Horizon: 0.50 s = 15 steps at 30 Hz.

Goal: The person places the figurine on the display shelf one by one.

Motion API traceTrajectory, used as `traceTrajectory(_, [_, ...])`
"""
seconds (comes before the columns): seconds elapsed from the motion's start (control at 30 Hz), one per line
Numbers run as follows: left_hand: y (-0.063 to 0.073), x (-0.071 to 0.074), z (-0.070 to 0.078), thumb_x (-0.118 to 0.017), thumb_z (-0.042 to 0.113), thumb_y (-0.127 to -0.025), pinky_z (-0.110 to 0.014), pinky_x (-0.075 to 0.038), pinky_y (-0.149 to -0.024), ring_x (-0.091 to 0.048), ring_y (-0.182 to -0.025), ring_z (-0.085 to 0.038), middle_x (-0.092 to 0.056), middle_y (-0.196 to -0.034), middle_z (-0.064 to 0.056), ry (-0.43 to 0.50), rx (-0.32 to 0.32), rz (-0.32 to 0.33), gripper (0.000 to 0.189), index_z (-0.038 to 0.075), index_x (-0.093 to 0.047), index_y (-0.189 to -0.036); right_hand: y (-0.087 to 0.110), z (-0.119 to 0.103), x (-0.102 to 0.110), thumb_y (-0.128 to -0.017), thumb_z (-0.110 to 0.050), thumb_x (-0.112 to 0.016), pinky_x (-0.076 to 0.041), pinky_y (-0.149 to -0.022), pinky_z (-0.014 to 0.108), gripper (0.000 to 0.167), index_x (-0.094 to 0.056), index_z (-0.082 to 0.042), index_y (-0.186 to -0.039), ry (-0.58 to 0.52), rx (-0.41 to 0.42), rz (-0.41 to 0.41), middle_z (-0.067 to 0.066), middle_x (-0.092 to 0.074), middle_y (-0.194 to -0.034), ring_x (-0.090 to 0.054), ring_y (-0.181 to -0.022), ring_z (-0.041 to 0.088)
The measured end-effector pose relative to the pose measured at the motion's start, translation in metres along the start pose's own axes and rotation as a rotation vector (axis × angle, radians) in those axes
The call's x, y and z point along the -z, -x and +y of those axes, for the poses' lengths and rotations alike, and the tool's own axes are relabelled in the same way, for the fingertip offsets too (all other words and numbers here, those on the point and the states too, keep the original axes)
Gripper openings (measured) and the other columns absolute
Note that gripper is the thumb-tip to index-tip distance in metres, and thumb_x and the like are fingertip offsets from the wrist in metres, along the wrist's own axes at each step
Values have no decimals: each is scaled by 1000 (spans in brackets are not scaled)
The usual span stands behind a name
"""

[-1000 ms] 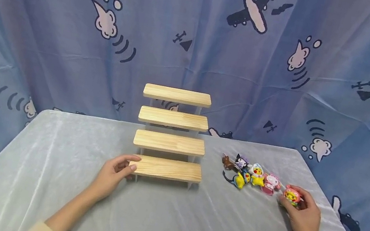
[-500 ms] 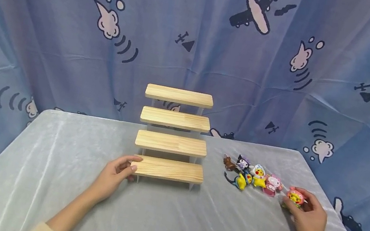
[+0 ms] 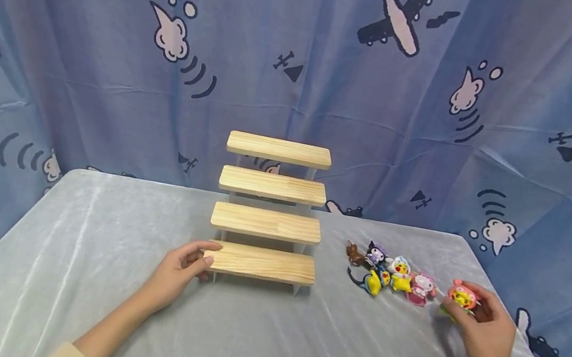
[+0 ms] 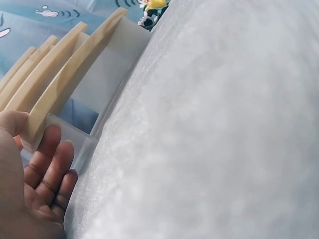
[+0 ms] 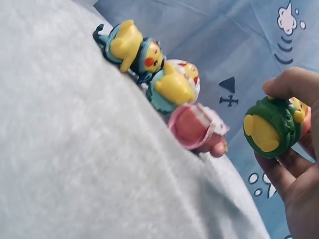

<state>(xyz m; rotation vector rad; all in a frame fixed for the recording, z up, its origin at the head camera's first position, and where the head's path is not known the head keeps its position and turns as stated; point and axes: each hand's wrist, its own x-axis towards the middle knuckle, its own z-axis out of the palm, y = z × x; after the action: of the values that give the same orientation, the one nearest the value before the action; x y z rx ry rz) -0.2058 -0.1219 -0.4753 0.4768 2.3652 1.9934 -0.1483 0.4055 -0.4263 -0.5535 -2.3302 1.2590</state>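
A stepped display stand with wooden shelves (image 3: 259, 262) and clear supports stands mid-table. My left hand (image 3: 179, 274) grips the left end of its lowest shelf, thumb on top and fingers curled beneath, as the left wrist view also shows at the board end (image 4: 37, 129). My right hand (image 3: 491, 333) pinches a small toy figurine (image 3: 462, 296) with a pink hood and yellow face; its green body and yellow feet face the right wrist camera (image 5: 271, 127). Just left of that hand lies a pink-and-white figurine (image 3: 421, 288).
More figurines lie in a cluster right of the stand: a yellow one in a white hood (image 3: 400, 275), a yellow-and-blue one (image 3: 374, 280), a purple-and-black one (image 3: 376, 255) and a brown one (image 3: 355, 254). A patterned blue curtain (image 3: 303, 79) hangs behind the grey cloth-covered table (image 3: 256, 345).
My right hand has lifted the pink-hooded figurine off the cloth and shifted slightly right with it. My left hand keeps its grip on the shelf. The head view has shifted slightly.
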Motion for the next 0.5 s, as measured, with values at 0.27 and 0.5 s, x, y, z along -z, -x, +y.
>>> traceTrajectory(0.27, [0, 0, 1, -62, 19, -101, -27, -58, -74, -66, -74, -11, -62, -80, -14, -15, 10, 3, 30, 8, -65, -129, 4, -21, 2, -87, -23, -81, -45, -75, -2, 44, -64, -19, -127, -22, 76, -25, -32, -58, -100, -57, -89, -12])
traceTrajectory(0.5, [0, -1, 3, -62, 19, -101, -27, -58, -74, -66, -74, -10, -60, -77, -11, -9, 4, 4, 30, 7, -65, -128, 12, -42, 1, -88, -16, -80, -48, -76, 0, 43, -65, -14, -128, -24, 207, -65, -31, -61, -102, -59, -89, -14])
